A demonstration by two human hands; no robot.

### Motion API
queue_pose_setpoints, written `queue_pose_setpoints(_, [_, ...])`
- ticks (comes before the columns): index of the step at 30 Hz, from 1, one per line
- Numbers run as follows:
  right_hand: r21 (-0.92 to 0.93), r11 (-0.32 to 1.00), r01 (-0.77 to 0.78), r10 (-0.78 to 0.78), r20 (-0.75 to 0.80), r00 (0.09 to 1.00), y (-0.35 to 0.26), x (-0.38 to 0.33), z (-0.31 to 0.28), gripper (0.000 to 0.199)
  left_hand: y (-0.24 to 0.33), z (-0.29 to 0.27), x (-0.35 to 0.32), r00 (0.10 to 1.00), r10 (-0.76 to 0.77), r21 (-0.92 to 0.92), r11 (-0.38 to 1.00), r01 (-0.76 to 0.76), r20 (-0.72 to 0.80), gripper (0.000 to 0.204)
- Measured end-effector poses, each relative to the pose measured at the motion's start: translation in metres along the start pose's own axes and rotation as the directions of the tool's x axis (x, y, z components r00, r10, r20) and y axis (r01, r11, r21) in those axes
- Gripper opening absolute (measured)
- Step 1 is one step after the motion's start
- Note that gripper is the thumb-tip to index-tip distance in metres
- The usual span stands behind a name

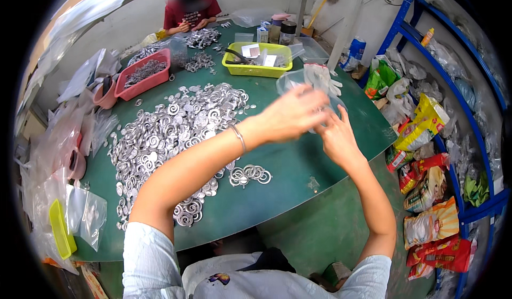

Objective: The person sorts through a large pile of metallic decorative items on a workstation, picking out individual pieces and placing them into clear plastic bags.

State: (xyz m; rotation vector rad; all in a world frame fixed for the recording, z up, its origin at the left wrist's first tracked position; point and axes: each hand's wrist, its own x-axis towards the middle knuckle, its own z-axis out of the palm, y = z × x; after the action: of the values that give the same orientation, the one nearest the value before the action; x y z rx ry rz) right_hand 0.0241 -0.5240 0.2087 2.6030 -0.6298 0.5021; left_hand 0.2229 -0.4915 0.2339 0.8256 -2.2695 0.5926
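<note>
My left hand [296,113] reaches across to the right over the table, a metal bangle on its wrist. Motion smears its fingers, so their grip does not show. Close against its fingertips is my right hand [340,138], its index finger raised and the other fingers bent in. Anything small between them cannot be made out. Just beyond the hands lies a clear plastic container [288,80], partly covered by the left hand. A whitish glove-like bundle [321,78] rests beside it. Nearer me, left of the hands, sits a small group of silver metal rings [250,175].
A large heap of silver metal spiral pieces [173,120] covers the table's left half. Farther back stand a pink basket [143,75] and a yellow-green basket [258,60]. A co-worker [192,11] sits at the far end. Blue shelving [405,24] and bags [429,227] line the right.
</note>
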Motion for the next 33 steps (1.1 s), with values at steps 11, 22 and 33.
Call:
queue_pose_setpoints(11, [0.165,0.974,-0.157,0.142,0.096,0.985,0.019,-0.002,-0.002,0.019,0.015,0.023,-0.042,0.769,-0.085,0.132,0.991,0.001,0.633,0.016])
queue_pose_setpoints(22, [-0.219,0.955,-0.201,0.261,0.301,0.917,0.000,0.033,0.033,0.031,0.019,0.022,-0.037,0.774,-0.310,-0.048,0.915,0.401,0.552,0.049])
queue_pose_setpoints(33, [0.796,0.600,0.079,0.123,-0.190,0.974,-0.146,0.059,0.011,0.038,0.061,-0.084,-0.183,0.679,-0.724,-0.149,0.663,0.734,0.120,0.046])
